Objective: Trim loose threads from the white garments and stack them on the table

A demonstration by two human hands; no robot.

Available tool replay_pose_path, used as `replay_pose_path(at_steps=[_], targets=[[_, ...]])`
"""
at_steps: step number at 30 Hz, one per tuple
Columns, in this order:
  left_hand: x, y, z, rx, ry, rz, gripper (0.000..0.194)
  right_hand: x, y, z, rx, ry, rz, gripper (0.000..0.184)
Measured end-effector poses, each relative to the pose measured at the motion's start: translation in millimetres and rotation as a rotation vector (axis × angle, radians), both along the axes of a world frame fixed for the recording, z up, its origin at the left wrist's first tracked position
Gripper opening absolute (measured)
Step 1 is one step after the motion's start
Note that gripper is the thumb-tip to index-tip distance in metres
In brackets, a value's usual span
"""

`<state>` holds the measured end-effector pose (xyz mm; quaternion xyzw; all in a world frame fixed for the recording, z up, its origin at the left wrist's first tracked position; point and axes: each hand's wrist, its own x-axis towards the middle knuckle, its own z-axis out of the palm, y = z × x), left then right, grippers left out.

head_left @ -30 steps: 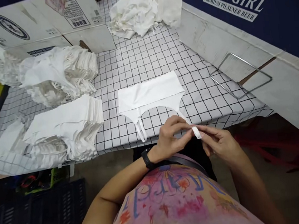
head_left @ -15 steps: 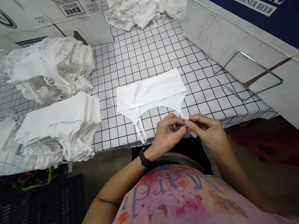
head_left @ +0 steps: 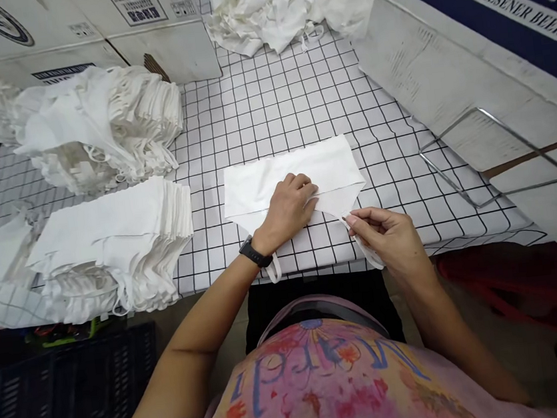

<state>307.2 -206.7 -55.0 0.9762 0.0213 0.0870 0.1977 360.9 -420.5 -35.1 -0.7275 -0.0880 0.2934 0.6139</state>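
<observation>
A white strappy camisole top (head_left: 323, 160) lies spread on the checked cloth, its straps toward my body. Across its middle rests my left hand (head_left: 292, 206), fingers lying on the fabric and slightly bent, gripping nothing visible. At the garment's right lower corner, my right hand (head_left: 386, 230) pinches the base of the right strap (head_left: 368, 252) between thumb and forefinger. That strap's loop hangs over the table edge. The left strap (head_left: 274, 268) shows below my left wrist, partly hidden by it.
Left of the garment stands a neat stack of white tops (head_left: 110, 235), with a looser pile (head_left: 103, 125) behind it. A heap of white garments (head_left: 266, 9) lies at the back. Cardboard boxes (head_left: 160, 51) and a beer carton (head_left: 445, 82) flank the table; a bent wire frame (head_left: 501, 194) is at right.
My left hand has left the right strap and moved left onto the middle of the garment. My right hand keeps its pinch at the strap. The view has shifted slightly.
</observation>
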Motion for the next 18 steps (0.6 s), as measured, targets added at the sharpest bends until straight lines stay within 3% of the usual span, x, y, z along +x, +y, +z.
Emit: replay_pose_path(at_steps=[6,14,18], targets=[[5.8,5.9,-2.5,0.021,-0.035,-0.042,0.021,13.7,28.3,-0.9,-0.014,-0.054,-0.006,0.022],[14.1,18.6,-18.0,-0.214,-0.155,0.049,0.010,21.3,53.0,-7.9,-0.031,-0.009,-0.013,0.021],[15.4,18.5,-22.3,-0.148,-0.189,0.014,0.012,22.4,63.1,-8.6,-0.091,-0.052,-0.007,0.023]])
